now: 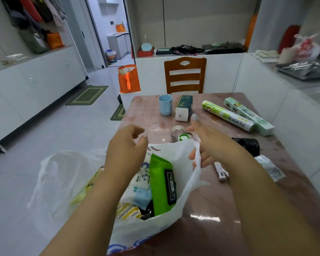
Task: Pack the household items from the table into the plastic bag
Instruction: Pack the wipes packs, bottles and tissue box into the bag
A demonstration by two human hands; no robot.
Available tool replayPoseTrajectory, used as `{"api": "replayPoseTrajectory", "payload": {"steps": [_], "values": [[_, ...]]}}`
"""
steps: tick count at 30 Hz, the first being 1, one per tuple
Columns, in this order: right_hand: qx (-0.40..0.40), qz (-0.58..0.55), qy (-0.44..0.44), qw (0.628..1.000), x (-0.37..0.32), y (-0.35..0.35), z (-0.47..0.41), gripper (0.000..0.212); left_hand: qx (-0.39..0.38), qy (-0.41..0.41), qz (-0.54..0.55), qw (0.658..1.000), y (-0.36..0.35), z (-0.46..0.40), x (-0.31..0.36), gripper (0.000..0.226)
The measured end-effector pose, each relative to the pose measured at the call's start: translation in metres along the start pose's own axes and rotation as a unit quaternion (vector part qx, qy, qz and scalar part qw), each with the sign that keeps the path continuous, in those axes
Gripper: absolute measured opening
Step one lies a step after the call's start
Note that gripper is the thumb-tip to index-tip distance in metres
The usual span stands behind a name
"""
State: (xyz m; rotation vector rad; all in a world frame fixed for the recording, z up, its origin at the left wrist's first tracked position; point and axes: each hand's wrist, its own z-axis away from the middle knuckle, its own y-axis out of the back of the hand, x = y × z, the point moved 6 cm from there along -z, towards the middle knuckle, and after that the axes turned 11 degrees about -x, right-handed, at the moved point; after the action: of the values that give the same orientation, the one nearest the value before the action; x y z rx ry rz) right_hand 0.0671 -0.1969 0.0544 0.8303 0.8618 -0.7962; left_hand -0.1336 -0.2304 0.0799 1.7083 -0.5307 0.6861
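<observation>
A white plastic bag (179, 150) lies open at the table's near left corner, hanging partly over the edge. Inside it I see a green wipes pack (161, 183), a white baby-wipes pack (140, 180) and some striped cloths (127, 209). My right hand (201, 143) grips the bag's right rim and holds it up. My left hand (126, 145) hovers over the bag's mouth with loosely curled fingers and nothing in it. Just beyond the hands stand a clear glass (176, 132) and a green-capped jar (185, 136).
On the table (211, 209) lie a blue cup (165, 105), a green tissue pack (183, 108), a wrap roll (227, 115), a long green box (248, 115), a black bag roll (248, 145), a white packet (269, 168) and a small white stick (220, 171). A wooden chair (185, 74) stands behind.
</observation>
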Motion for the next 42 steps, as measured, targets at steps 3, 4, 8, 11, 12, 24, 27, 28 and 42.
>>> {"api": "replayPoseTrajectory", "payload": {"steps": [3,4,8,11,12,24,27,28,42], "values": [[0.040,0.020,-0.022,0.999,0.014,0.022,0.005,0.066,-0.020,-0.020,0.041,0.999,-0.012,0.001,0.026,0.019],[0.053,0.017,-0.028,0.998,0.021,0.032,0.005,0.069,-0.031,-0.024,0.047,0.998,-0.018,0.001,0.033,0.016],[0.106,-0.083,-0.054,0.989,0.067,0.075,-0.004,0.071,-0.079,-0.024,0.058,0.995,-0.047,0.001,0.049,0.005],[0.245,-0.212,-0.110,0.940,0.139,0.115,-0.019,0.065,-0.091,-0.022,0.073,0.993,-0.063,0.001,0.053,0.005],[0.290,-0.252,-0.136,0.913,0.165,0.124,-0.022,0.069,-0.094,-0.022,0.077,0.992,-0.068,0.000,0.054,0.005],[0.328,-0.449,-0.203,0.806,0.299,0.122,-0.083,0.038,-0.085,0.016,0.120,0.989,-0.097,-0.005,0.048,0.007],[0.333,-0.437,-0.170,0.818,0.290,0.118,-0.076,0.025,-0.065,0.023,0.126,0.990,-0.091,-0.004,0.041,0.008],[0.350,-0.433,-0.165,0.814,0.281,0.116,-0.065,0.026,-0.058,0.026,0.125,0.990,-0.087,-0.004,0.038,0.008],[-0.127,-0.410,0.164,0.888,-0.036,-0.030,0.066,0.020,-0.061,0.213,0.084,0.972,0.033,-0.001,-0.064,0.040]]}}
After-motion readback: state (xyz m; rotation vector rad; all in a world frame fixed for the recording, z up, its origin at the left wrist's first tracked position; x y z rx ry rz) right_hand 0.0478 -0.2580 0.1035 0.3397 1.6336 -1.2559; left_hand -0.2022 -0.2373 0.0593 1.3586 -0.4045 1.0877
